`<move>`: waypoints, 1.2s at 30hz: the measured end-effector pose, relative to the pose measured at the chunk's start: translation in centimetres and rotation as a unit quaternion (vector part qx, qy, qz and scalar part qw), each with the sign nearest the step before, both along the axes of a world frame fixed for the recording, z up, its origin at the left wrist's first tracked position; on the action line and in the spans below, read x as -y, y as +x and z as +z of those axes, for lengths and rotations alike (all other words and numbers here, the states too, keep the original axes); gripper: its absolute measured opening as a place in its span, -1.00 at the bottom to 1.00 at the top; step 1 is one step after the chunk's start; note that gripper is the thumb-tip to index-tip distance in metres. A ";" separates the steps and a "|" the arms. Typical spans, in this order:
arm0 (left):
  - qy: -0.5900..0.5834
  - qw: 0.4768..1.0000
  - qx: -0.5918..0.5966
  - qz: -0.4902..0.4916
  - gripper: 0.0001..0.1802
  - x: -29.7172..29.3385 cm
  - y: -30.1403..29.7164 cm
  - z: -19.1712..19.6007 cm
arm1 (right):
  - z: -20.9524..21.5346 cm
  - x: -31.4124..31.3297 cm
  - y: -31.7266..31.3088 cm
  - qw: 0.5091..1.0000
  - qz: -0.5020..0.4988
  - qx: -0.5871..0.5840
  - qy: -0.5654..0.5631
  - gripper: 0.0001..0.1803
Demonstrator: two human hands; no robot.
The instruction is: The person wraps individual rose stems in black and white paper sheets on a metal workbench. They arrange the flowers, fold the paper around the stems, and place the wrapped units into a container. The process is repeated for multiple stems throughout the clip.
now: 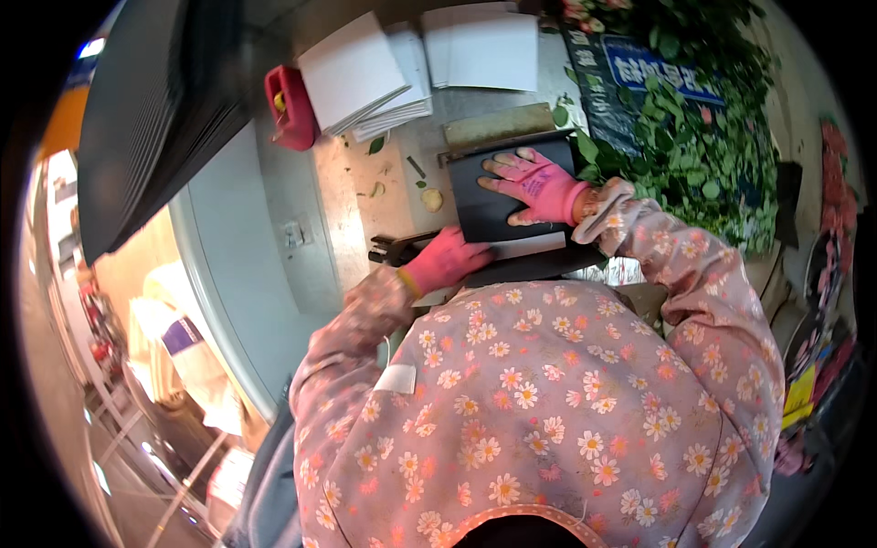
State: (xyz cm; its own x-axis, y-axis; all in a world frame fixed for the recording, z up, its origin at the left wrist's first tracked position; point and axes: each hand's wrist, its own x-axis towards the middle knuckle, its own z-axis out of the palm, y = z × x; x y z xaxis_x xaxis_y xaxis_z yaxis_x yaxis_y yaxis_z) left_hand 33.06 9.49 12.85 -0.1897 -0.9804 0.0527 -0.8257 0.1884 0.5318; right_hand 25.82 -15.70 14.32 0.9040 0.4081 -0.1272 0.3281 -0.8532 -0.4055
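A black sheet (476, 199) lies over the work spot in front of me, with a strip of white board (534, 245) showing along its near edge. My right hand (537, 189), in a pink glove with dirty fingertips, presses flat on the sheet, fingers spread. At the sheet's near left corner, my left hand (446, 262), also gloved in pink, has its fingers bent and together on the edge. Its fingertips are partly hidden. More black material (534, 268) extends along the near side, against my flowered smock (548, 393).
Beyond the sheet lies a greenish bar (500, 127). White boards (354, 73) are stacked at the back, beside a red tape dispenser (291, 107). Leafy stems (699, 173) crowd the right side. Large black sheets (160, 119) hang at upper left. Loose leaves (376, 144) litter the table.
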 end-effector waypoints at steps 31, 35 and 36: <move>-0.035 0.998 0.051 -0.033 -0.38 8.1 0.2 1.1 | -4.3 -24.6 -1.6 0.922 -0.140 0.288 0.217 -0.74; -0.048 0.996 0.068 -0.025 -0.38 8.2 -0.2 0.7 | -8.9 -26.7 0.3 0.963 -0.213 0.032 0.161 -0.69; -0.043 0.996 0.071 -0.031 -0.37 8.2 -0.3 0.8 | -9.1 -26.2 0.3 0.960 -0.228 -0.017 0.159 -0.67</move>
State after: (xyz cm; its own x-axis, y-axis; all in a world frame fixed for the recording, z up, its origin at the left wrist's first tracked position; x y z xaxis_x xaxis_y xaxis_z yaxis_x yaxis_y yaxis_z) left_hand 32.71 1.25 13.66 -0.2604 -0.9599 0.1034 -0.8772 0.2800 0.3900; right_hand 26.11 10.50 5.18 0.9955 -0.0054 -0.0950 -0.0683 -0.7361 -0.6735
